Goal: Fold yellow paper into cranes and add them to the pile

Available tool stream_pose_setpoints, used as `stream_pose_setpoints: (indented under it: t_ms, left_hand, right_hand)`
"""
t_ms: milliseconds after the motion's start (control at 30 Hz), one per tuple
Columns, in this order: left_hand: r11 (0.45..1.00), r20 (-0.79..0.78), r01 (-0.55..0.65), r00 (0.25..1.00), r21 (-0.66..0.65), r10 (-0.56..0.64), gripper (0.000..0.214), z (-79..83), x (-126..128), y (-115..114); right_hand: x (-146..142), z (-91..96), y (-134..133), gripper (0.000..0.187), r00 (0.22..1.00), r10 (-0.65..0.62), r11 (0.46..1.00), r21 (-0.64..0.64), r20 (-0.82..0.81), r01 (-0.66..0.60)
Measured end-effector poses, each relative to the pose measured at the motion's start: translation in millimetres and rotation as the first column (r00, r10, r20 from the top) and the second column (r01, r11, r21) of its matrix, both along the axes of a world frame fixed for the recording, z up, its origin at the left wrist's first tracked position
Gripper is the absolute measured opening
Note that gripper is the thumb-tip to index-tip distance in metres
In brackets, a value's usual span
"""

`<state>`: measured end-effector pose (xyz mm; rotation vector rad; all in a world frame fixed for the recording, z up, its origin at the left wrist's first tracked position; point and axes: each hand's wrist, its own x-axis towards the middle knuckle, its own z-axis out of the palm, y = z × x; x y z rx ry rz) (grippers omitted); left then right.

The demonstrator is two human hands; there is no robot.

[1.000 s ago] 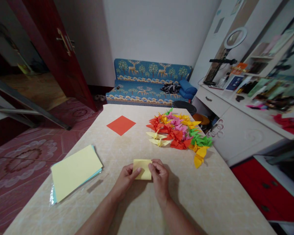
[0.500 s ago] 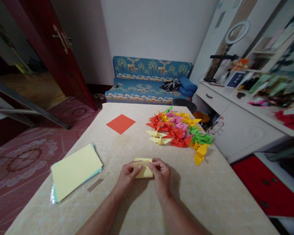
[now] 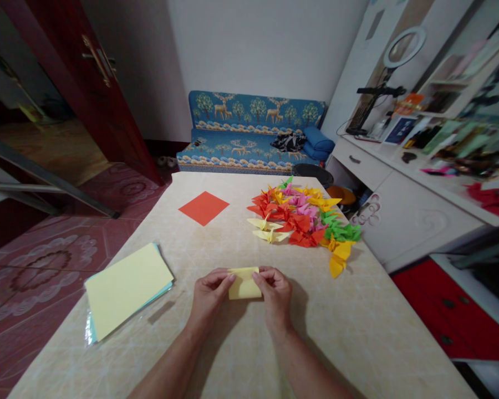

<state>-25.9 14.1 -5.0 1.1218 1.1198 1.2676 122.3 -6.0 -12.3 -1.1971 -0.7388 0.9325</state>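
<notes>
Between my two hands, just above the near middle of the table, is a small folded piece of pale yellow paper (image 3: 245, 285). My left hand (image 3: 211, 289) pinches its left edge, thumb on top and fingers behind. On the opposite edge, my right hand (image 3: 276, 288) grips the paper the same way, with its thumb near the upper corner. A stack of yellow and blue-green paper sheets (image 3: 128, 288) in a clear sleeve lies to the left. Farther off, a red paper square (image 3: 204, 208) lies flat. Many folded paper cranes (image 3: 301, 213) are gathered at the right.
The table (image 3: 216, 354) has a pale patterned cover. Behind it stands a blue patterned sofa (image 3: 241, 138). At the right is a white dresser (image 3: 419, 205) with a ring light (image 3: 405, 47) and cluttered items. A red door (image 3: 91, 83) is at the left.
My thumbs have moved from the middle of the yellow paper up towards its side edges, showing more of its face. Both hands still hold it; the view has tilted slightly.
</notes>
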Motion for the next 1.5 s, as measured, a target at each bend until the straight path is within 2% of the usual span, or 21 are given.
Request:
stream_pose_setpoints:
  t_ms: [367, 533, 800, 933, 1100, 1233, 1500]
  left_hand:
    - [0.997, 0.001, 0.018, 1.000, -0.075, -0.018, 0.018, -0.3, -0.4, -1.5]
    - [0.998, 0.004, 0.017, 1.000, -0.054, -0.017, 0.018, 1.0, -0.3, -1.6]
    - [0.999, 0.001, -0.032, 0.999, -0.034, 0.032, 0.016, 0.6, -1.9, -1.3]
    - [0.996, -0.019, -0.078, 0.997, -0.034, 0.077, 0.017, 3.6, -2.2, -1.4]
    - [0.989, -0.030, -0.122, 0.992, -0.084, 0.120, 0.019, 5.6, -1.6, -2.0]
    - [0.988, -0.017, -0.121, 0.993, -0.097, 0.120, 0.020, 5.5, -1.5, -2.7]
    - [0.992, -0.019, -0.103, 0.995, -0.077, 0.102, 0.019, 5.5, -1.6, -3.1]
  right_hand:
    - [0.2, 7.6, 0.2, 0.021, 0.999, -0.036, 0.999, -0.012, -0.020, 0.036]
    - [0.6, 6.9, 0.7, 0.021, 0.999, -0.035, 0.999, -0.006, -0.027, 0.035]
    - [0.4, 4.8, -1.8, 0.021, 1.000, -0.017, 1.000, -0.023, -0.008, 0.017]
    - [-0.3, 3.8, -1.4, 0.023, 0.999, -0.006, 1.000, -0.015, -0.047, 0.005]
    - [-1.0, 6.8, -0.5, 0.034, 0.993, 0.015, 0.999, -0.031, -0.116, -0.019]
    - [-0.7, 8.3, -0.6, 0.040, 0.992, 0.020, 0.999, -0.043, -0.125, -0.026]
    - [-0.1, 6.3, -0.3, 0.039, 0.994, 0.018, 0.999, -0.040, -0.108, -0.022]
